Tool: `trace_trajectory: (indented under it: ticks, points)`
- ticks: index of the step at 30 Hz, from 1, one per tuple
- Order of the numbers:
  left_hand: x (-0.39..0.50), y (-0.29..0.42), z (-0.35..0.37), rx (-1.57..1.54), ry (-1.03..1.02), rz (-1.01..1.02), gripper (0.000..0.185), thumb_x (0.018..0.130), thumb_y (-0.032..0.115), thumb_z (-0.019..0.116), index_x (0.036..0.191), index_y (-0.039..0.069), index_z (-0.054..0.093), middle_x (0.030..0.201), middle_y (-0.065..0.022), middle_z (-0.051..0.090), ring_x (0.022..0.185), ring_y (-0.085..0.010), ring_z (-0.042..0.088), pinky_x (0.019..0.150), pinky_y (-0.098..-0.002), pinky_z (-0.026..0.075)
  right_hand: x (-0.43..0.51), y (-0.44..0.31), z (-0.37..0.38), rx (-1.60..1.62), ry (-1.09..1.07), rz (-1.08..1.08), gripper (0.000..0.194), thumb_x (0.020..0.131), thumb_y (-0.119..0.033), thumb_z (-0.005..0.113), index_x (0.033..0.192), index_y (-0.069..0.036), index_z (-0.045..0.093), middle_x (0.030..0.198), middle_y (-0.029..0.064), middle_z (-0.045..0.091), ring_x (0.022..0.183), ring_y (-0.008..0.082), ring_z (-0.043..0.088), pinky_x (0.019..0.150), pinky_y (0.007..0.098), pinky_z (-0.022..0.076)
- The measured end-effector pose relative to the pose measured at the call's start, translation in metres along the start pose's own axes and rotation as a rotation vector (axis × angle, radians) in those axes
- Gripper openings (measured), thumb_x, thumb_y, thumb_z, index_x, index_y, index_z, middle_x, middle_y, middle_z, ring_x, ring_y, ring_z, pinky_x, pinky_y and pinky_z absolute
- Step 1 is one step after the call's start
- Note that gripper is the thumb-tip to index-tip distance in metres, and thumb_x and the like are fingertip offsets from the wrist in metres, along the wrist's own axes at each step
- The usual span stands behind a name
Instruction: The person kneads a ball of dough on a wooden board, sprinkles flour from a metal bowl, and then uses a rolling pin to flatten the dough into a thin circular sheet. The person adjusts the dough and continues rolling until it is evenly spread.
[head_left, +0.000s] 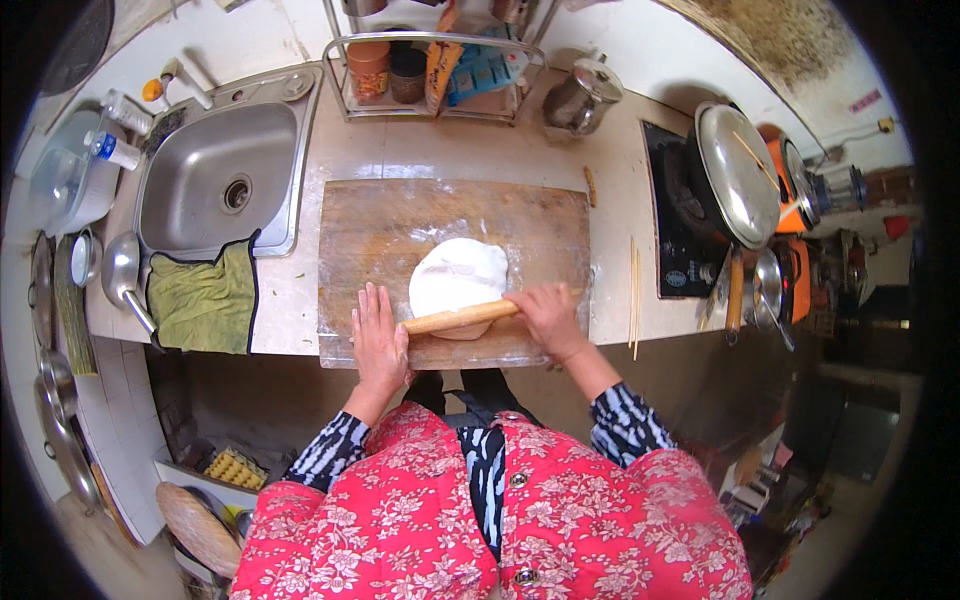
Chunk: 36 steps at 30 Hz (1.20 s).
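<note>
A flattened round of white dough (461, 276) lies on a floured wooden board (375, 214) in front of me. Across its near edge rests a wooden rolling pin (457, 318), slightly slanted. My right hand (551, 319) is closed around the pin's right part. At the pin's left end, my left hand (379, 337) lies with fingers extended, its thumb side touching the pin; whether the palm presses on the end is hidden. Loose flour marks the board beyond the dough.
Left of the board are a steel sink (217, 172), a green cloth (206, 300) and a ladle (122, 270). To the right lie thin wooden sticks (635, 300), beside a black cooktop (671, 225) with a lidded pan (739, 172). A wire rack (435, 37) with jars stands behind.
</note>
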<state>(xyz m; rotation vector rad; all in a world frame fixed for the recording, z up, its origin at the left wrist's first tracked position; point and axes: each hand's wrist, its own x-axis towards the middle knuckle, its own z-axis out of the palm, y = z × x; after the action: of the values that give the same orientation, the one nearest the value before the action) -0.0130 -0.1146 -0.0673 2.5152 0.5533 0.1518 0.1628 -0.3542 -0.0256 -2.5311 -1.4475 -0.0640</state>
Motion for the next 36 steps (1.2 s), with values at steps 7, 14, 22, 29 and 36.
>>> trace_trajectory:
  ticks: [7,14,22,29,36]
  points:
    - [0.037,0.03,0.015,0.091,0.066,-0.221,0.063,0.093,0.021,0.045,0.15,0.002,0.024,0.156,-0.0191,0.022,0.145,-0.032,0.02,0.115,-0.0524,0.018,0.125,0.054,0.021,0.021,-0.199,-0.083,0.061,0.094,-0.042,0.049,0.145,-0.012,0.036,0.147,0.0098,0.041,0.133,0.0264,0.038,0.104,0.0504,0.0293]
    - [0.094,0.019,0.011,0.284,0.09,-0.334,0.063,0.094,0.024,0.043,0.152,0.009,0.023,0.157,-0.017,0.022,0.146,-0.0306,0.019,0.114,-0.0561,0.019,0.193,0.068,0.062,0.054,-0.128,0.001,0.063,0.096,-0.041,0.045,0.148,-0.009,0.03,0.152,0.0106,0.034,0.142,0.0294,0.028,0.112,0.0582,0.0189]
    - [0.174,-0.027,0.013,0.364,0.097,-0.394,0.064,0.094,0.025,0.042,0.152,0.006,0.021,0.159,-0.015,0.018,0.147,-0.0289,0.014,0.117,-0.049,0.014,0.237,0.068,0.066,-0.011,-0.105,0.196,0.069,0.096,-0.047,0.042,0.151,-0.008,0.024,0.156,0.0114,0.027,0.145,0.0279,0.021,0.113,0.058,0.0156]
    - [0.126,-0.021,0.011,0.18,0.133,-0.139,0.066,0.092,0.021,0.045,0.151,0.004,0.021,0.157,-0.0176,0.019,0.147,-0.0314,0.015,0.117,-0.0494,0.013,0.147,0.04,0.028,0.04,-0.295,0.256,0.084,0.091,-0.05,0.049,0.15,0.002,0.018,0.159,0.0181,0.013,0.148,0.0301,0.008,0.115,0.0594,0.0062]
    - [0.085,-0.01,-0.016,0.185,-0.148,0.085,0.066,0.091,0.02,0.046,0.151,0.004,0.022,0.157,-0.0163,0.022,0.144,-0.0313,0.023,0.116,-0.0491,0.021,0.016,-0.032,0.015,0.094,-0.299,0.335,0.089,0.088,-0.047,0.057,0.149,0.007,0.017,0.157,0.0231,0.016,0.147,0.0349,0.011,0.115,0.059,0.0067]
